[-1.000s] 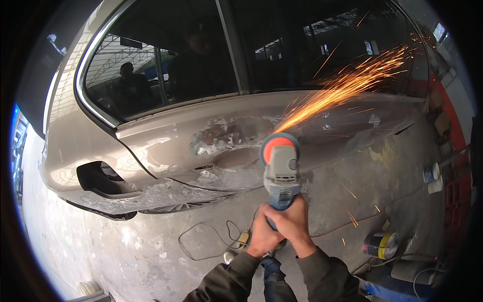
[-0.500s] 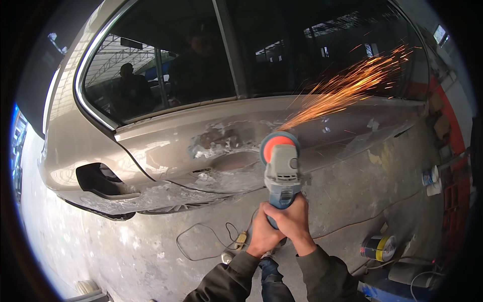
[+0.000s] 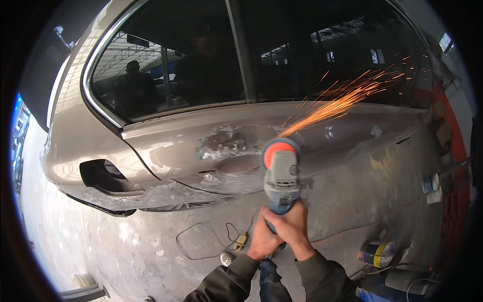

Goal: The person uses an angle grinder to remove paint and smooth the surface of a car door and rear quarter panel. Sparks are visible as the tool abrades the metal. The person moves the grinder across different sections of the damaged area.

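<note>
Both my hands are wrapped round the rear body of a grey-blue angle grinder (image 3: 283, 176). My left hand (image 3: 263, 235) holds it from the left and underneath; my right hand (image 3: 294, 227) closes over it from the right, with its thumb across the top. At the tool's far end an orange-red disc (image 3: 279, 149) with a dark rim meets the beige car's side panel (image 3: 236, 118). Orange sparks (image 3: 332, 108) fly from there toward the upper right, across the dark window. Left of the disc lies a rough bare-metal patch (image 3: 226, 141); part of the contact is hidden.
A cable with a yellow socket block (image 3: 240, 240) lies on the concrete floor by my feet. To the right stand a dark tin with a yellow band (image 3: 376, 254) and white tubs (image 3: 431, 189). Blue equipment (image 3: 382, 294) sits at lower right. The car has an open cutout (image 3: 108, 177).
The car appears shifted slightly right and down in the picture. The disc sits a little lower, and the spark stream is shorter and thinner. Both hands keep their hold.
</note>
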`<state>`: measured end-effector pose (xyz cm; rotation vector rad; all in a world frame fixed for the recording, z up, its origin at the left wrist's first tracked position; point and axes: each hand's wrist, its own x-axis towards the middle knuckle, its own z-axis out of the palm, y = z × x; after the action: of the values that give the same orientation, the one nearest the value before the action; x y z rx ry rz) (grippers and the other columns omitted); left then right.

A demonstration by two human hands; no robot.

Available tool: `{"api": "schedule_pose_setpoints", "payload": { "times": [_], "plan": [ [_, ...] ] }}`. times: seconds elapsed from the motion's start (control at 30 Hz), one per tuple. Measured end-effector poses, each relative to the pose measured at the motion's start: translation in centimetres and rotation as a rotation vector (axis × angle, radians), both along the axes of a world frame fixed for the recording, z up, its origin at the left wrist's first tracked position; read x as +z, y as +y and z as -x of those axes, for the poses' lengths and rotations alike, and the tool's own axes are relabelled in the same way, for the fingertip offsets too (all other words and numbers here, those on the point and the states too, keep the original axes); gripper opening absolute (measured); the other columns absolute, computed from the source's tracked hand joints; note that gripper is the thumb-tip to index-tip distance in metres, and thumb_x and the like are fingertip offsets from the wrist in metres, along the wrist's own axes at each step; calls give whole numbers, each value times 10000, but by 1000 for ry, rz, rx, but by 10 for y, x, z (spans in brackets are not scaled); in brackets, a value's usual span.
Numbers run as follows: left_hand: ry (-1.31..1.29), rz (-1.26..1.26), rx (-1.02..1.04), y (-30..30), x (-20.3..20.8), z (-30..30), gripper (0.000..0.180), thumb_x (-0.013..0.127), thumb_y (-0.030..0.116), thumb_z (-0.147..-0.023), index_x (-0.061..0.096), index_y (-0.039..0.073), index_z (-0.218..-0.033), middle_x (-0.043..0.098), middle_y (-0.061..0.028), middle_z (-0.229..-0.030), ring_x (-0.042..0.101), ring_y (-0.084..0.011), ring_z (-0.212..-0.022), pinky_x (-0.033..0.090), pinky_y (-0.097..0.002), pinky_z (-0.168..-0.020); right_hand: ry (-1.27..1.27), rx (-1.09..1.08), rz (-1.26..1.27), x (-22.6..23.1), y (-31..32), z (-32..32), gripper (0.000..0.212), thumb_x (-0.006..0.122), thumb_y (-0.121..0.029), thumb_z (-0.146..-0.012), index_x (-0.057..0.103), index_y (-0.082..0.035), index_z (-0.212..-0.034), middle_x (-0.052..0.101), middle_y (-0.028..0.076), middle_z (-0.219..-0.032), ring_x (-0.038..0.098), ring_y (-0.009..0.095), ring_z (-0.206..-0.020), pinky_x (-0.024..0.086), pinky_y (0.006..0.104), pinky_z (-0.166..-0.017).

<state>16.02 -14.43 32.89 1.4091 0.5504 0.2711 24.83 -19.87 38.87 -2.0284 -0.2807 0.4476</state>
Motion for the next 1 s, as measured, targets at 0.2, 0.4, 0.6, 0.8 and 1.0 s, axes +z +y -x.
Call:
{"api": "schedule_pose_setpoints", "payload": {
  "times": [0.2,0.4,0.6,0.8,1.0],
  "plan": [
    [-41,22,-6,2,-3,5,670,886,210,-673,488,0,-1170,630,-167,-1077,624,-284,-1020,484,-396,-916,-12,-19,-21,6,3,5,636,842,-248,-683,581,33,-1191,730,207,-987,726,359,-907,560,429,-815],
    [-59,13,49,12,11,9,672,893,190,-660,496,4,-1170,626,-171,-1045,630,-288,-984,494,-395,-899,-50,20,-14,12,18,9,608,843,-242,-688,599,19,-1180,731,179,-981,725,324,-893,558,415,-811],
    [48,-15,-105,24,25,6,699,876,192,-674,486,8,-1225,660,-221,-1099,660,-331,-1044,505,-415,-918,-8,-89,-122,6,14,8,358,824,-129,-723,664,39,-996,704,72,-882,665,151,-778,541,340,-739],
    [1,-42,54,39,24,29,712,883,227,-676,489,6,-1226,649,-217,-1122,663,-344,-1062,506,-423,-918,23,62,-61,5,38,23,565,844,-242,-671,627,25,-1120,730,165,-962,720,295,-858,558,396,-805],
    [-101,47,178,49,-13,68,651,873,227,-708,496,-1,-1186,645,-188,-1109,647,-256,-1040,514,-399,-906,-45,153,38,9,71,64,633,851,-282,-667,610,16,-1171,732,197,-976,733,347,-905,565,426,-808]
  ]
}}
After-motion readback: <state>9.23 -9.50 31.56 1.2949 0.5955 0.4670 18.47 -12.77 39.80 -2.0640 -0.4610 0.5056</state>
